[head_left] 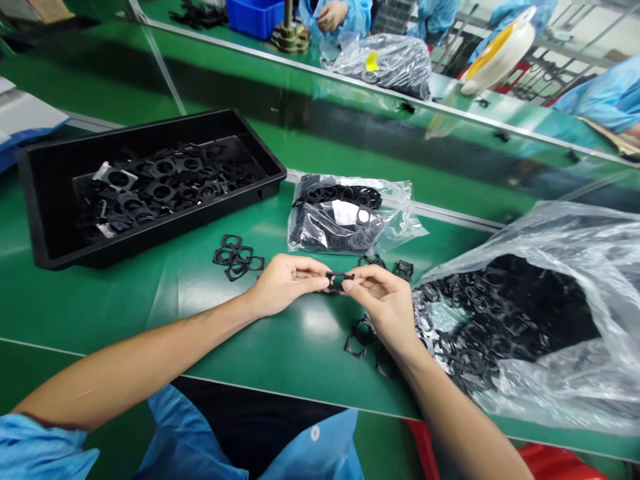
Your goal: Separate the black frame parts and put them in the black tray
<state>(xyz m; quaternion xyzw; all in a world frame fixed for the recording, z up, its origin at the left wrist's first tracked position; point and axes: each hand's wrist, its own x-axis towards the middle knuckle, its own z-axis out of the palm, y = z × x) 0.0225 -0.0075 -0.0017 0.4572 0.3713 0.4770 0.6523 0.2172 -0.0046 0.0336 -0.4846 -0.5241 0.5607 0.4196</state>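
Between my two hands, above the green table, is a small black plastic frame (pixel 341 276) with a round opening. My left hand (pixel 280 283) pinches its left end between thumb and fingers. The right end is pinched by my right hand (pixel 385 300). Left of my hands lies a small group of flat black ring frames (pixel 237 257). A few similar black parts (pixel 359 337) lie beside and partly under my right hand. Behind the hands sits a clear bag (pixel 350 217) packed with black rings.
At left stands a black tray (pixel 200 217) holding many loose black parts. A large open plastic bag (pixel 565 393) spills black parts at right. A clear panel (pixel 310 143) crosses behind. Beyond it are a blue bin (pixel 255 17), a wrapped bag (pixel 385 60) and a co-worker's hand (pixel 333 15).
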